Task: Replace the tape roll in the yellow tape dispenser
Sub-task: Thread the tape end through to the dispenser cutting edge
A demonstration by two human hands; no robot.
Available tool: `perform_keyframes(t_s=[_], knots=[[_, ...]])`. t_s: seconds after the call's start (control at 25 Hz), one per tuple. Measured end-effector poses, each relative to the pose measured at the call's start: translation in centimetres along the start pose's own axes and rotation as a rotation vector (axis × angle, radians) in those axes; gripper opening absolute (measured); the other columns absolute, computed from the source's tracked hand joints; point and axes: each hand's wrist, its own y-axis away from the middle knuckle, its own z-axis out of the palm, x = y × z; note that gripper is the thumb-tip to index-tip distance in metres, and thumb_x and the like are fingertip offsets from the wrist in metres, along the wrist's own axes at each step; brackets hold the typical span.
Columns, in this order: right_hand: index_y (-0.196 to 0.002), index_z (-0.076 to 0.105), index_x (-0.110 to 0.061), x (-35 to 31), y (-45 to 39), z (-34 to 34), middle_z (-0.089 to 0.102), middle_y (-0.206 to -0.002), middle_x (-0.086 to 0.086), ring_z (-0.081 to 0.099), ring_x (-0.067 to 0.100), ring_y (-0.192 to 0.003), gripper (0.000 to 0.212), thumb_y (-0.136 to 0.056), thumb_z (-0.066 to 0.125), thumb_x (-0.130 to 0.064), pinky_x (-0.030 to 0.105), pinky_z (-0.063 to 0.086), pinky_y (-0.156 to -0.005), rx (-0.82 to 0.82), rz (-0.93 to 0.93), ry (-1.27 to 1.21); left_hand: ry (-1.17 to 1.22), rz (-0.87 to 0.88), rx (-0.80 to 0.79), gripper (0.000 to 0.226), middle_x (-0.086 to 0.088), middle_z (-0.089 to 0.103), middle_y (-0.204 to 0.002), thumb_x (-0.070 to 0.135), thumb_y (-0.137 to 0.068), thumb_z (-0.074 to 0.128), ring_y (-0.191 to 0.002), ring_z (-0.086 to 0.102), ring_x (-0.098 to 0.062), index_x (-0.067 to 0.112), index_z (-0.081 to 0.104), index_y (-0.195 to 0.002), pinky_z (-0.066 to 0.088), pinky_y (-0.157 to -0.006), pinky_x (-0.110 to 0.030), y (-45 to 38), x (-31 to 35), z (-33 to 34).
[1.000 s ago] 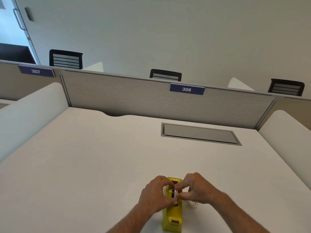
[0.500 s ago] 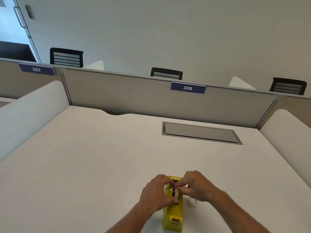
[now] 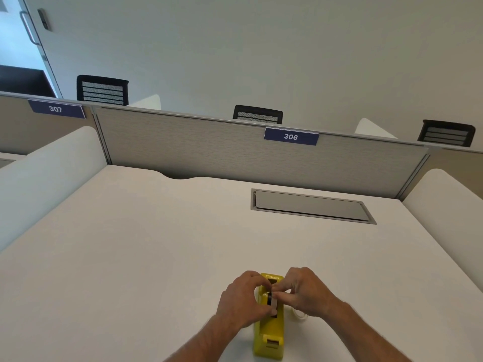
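Note:
The yellow tape dispenser [image 3: 270, 333] stands on the white desk [image 3: 156, 257] near its front edge, cutter end toward me. My left hand [image 3: 241, 300] and my right hand [image 3: 304, 292] meet over its middle. Both pinch a tape roll [image 3: 271, 300] with a black core that sits upright in the dispenser's slot. Behind my right hand, another clear tape roll [image 3: 298, 315] lies on the desk, mostly hidden.
A grey cable hatch [image 3: 311, 206] is set into the desk at the back right. A grey partition [image 3: 209, 150] labelled 306 closes the far side, with white side panels left and right. Chair backs show beyond it.
My hands and the roll have barely moved over the dispenser; the camera view has shifted slightly.

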Motion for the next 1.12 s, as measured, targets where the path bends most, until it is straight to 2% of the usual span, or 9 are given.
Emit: perform_keyframes(t_s=[0.2, 0.32, 0.48, 0.56, 0.88, 1.12], knots=[[-0.098, 0.078, -0.039, -0.1, 0.1, 0.4, 0.073, -0.080, -0.010, 0.058, 0.011, -0.080, 0.017, -0.089, 0.064, -0.039, 0.028, 0.049, -0.068, 0.023, 0.019, 0.035, -0.006, -0.002, 0.002, 0.056, 0.023, 0.049, -0.132, 0.062, -0.064, 0.079, -0.111, 0.053, -0.004, 0.044, 0.062, -0.115, 0.051, -0.092, -0.028, 0.0, 0.1, 0.0], [-0.098, 0.077, -0.041, 0.1, 0.2, 0.5, 0.074, -0.081, -0.014, 0.057, 0.010, -0.084, 0.019, -0.089, 0.061, -0.042, 0.024, 0.048, -0.068, 0.027, 0.018, 0.024, -0.011, -0.007, 0.003, 0.056, 0.023, 0.049, -0.133, 0.063, -0.064, 0.079, -0.111, 0.053, -0.004, 0.044, 0.062, -0.115, 0.051, -0.091, -0.027, 0.0, 0.1, 0.1], [-0.093, 0.077, -0.045, 0.2, 0.4, 0.6, 0.074, -0.084, -0.018, 0.057, 0.008, -0.088, 0.016, -0.083, 0.066, -0.051, 0.029, 0.052, -0.073, 0.011, 0.033, -0.023, -0.010, -0.007, 0.007, 0.056, 0.024, 0.049, -0.132, 0.063, -0.063, 0.078, -0.109, 0.053, -0.004, 0.045, 0.061, -0.113, 0.051, -0.090, -0.027, -0.1, 0.1, 0.1], [-0.093, 0.077, -0.046, 0.2, 0.3, 0.7, 0.074, -0.085, -0.019, 0.057, 0.007, -0.088, 0.012, -0.085, 0.068, -0.048, 0.029, 0.051, -0.075, 0.028, 0.037, -0.038, -0.012, -0.009, 0.003, 0.057, 0.024, 0.049, -0.132, 0.064, -0.063, 0.078, -0.109, 0.053, -0.004, 0.044, 0.061, -0.114, 0.051, -0.090, -0.027, -0.2, 0.1, 0.2], [-0.097, 0.079, -0.036, 0.0, 0.5, 1.2, 0.074, -0.083, -0.008, 0.058, 0.007, -0.084, 0.014, -0.089, 0.068, -0.041, 0.031, 0.051, -0.072, 0.117, 0.034, -0.036, -0.025, -0.008, -0.002, 0.061, 0.023, 0.048, -0.132, 0.066, -0.062, 0.078, -0.109, 0.053, -0.004, 0.045, 0.060, -0.116, 0.052, -0.091, -0.028, -0.3, 0.0, 0.4], [-0.096, 0.076, -0.045, 0.3, 0.5, 0.8, 0.070, -0.083, -0.018, 0.057, 0.005, -0.090, 0.019, -0.080, 0.068, -0.050, 0.024, 0.055, -0.068, 0.046, 0.044, -0.074, -0.020, -0.006, 0.004, 0.057, 0.024, 0.049, -0.131, 0.064, -0.061, 0.078, -0.106, 0.053, -0.003, 0.045, 0.062, -0.112, 0.052, -0.090, -0.027, -0.4, -0.1, 0.4]])
